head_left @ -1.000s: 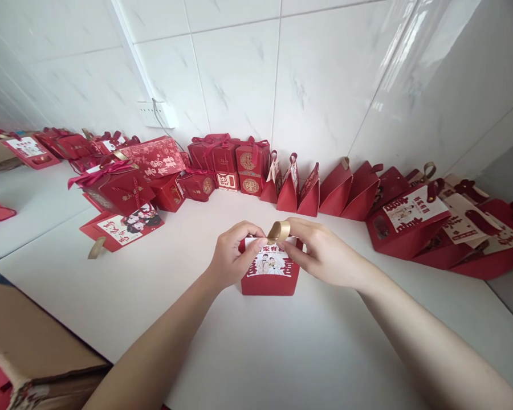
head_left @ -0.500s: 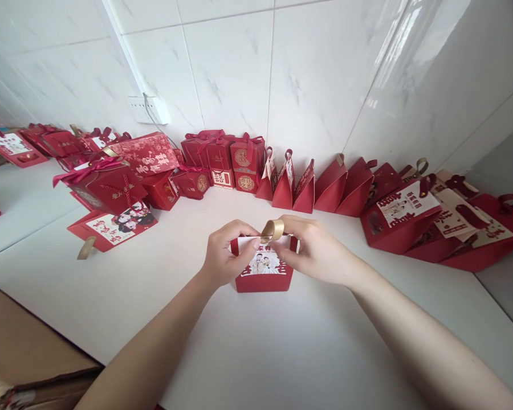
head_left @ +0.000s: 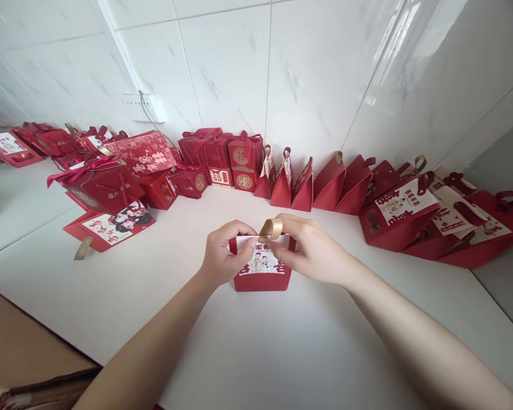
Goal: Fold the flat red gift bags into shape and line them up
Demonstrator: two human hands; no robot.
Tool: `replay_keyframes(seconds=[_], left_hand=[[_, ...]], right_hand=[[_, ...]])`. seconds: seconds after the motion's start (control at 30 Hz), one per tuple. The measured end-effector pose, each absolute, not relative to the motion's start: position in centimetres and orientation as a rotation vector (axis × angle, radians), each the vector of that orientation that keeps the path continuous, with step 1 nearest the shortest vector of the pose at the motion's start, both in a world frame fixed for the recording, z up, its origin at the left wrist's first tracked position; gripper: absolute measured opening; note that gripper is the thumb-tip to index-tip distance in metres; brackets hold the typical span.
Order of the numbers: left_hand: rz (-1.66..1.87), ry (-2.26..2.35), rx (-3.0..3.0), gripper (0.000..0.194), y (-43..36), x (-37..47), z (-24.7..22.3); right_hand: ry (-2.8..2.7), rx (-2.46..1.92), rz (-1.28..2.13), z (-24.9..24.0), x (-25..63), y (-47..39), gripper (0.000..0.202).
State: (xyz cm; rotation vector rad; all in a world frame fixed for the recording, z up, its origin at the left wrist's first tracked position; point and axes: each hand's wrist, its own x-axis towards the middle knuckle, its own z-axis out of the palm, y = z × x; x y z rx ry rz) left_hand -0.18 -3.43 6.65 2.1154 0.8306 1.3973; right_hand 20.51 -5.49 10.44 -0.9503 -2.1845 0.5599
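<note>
A red gift box (head_left: 260,283) with a white card front, printed with a cartoon couple and red characters, stands upright on the white table before me. From its top edge rises a gold ribbon loop (head_left: 275,229). My left hand (head_left: 227,250) pinches the top edge left of the loop, thumb on the card and fingers behind. On the other side of the loop, my right hand (head_left: 311,246) grips the same edge, its thumb across the card. Both hands hide the upper corners of the box, and the fingertips behind it are out of sight.
Red triangular boxes (head_left: 302,191) line the tiled wall, with more piled at the right (head_left: 404,228). Ribbon-tied boxes (head_left: 205,151) stand at the back. Leftward lie a tilted box with a gold loop (head_left: 111,228) and further boxes. A cardboard carton (head_left: 29,347) sits at lower left.
The whole view has shifted slightly. Both hands keep their hold on the box's top edge, and the box stays in place on the table.
</note>
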Motion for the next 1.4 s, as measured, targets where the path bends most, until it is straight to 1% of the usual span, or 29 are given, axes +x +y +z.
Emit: replay_keyframes(seconds=[0.37,0.57,0.63,0.7,0.8,0.93,1.03,1.1,1.23,1.4], left_hand=[[1.359,0.846,2.014,0.008,-3.3,-0.2,6.4],[1.334,0.766,1.924,0.008,-3.3,-0.2,5.9],[1.313,0.768,1.890,0.009,-3.3,-0.2,5.8],[1.300,0.775,1.882,0.009,-3.3,-0.2,5.7],[1.288,0.763,1.926,0.008,-3.4,-0.1,5.7],[1.302,0.724,1.971,0.006,-3.6,0.1,5.7],[1.309,0.763,1.913,0.012,-3.8,0.5,5.9],[1.305,0.839,1.853,0.014,-3.9,0.7,6.0],[1.291,0.966,1.737,0.017,-4.0,0.9,6.2],[1.251,1.041,1.684,0.021,-3.9,0.9,6.3]], right_hand=[[-2.175,-0.911,0.667,10.3,20.6,-5.1,0.018],[-2.079,-0.871,0.815,11.0,21.0,-5.1,0.004],[-2.016,-0.863,0.847,11.0,20.9,-5.1,0.009],[-1.956,-0.882,0.810,10.8,20.6,-5.1,0.014],[-1.819,-0.865,0.752,10.1,20.1,-5.2,0.017],[-1.688,-0.816,0.785,9.4,19.4,-5.4,0.019],[-1.658,-0.809,0.827,9.3,19.2,-5.4,0.020],[-1.664,-0.771,0.853,9.4,19.3,-5.2,0.018],[-1.761,-0.647,0.909,9.8,19.7,-5.0,0.006],[-1.911,-0.683,0.909,10.1,20.2,-4.9,0.026]])
